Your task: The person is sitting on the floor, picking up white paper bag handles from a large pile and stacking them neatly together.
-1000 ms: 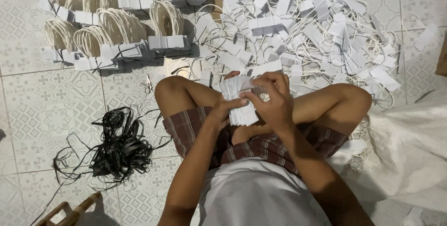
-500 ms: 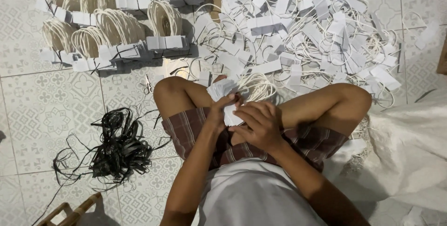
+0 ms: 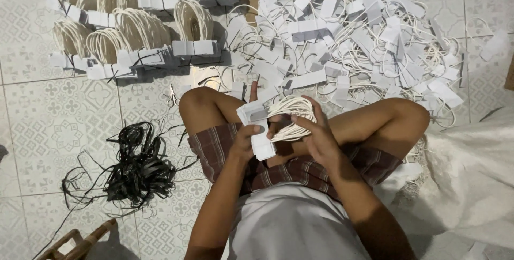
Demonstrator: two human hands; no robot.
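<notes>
Sitting cross-legged on the tiled floor (image 3: pixel 59 131), the person holds one stack of white tags (image 3: pixel 256 126) above the lap — left hand (image 3: pixel 247 134) with fingers closed around the tags, right hand (image 3: pixel 316 131) gripping their cream cord loops (image 3: pixel 292 116). Judged partly done: roughly eight tied bundles (image 3: pixel 139 40) lie in two rows at upper left, though some are cut off by the frame edge. A large loose heap of tags (image 3: pixel 364 40) — too many to count — remains unsorted. One tangle of black ties (image 3: pixel 136 166) lies near the left knee.

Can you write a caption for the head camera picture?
Both hands hold a stack of white corded tags above crossed legs.
</notes>
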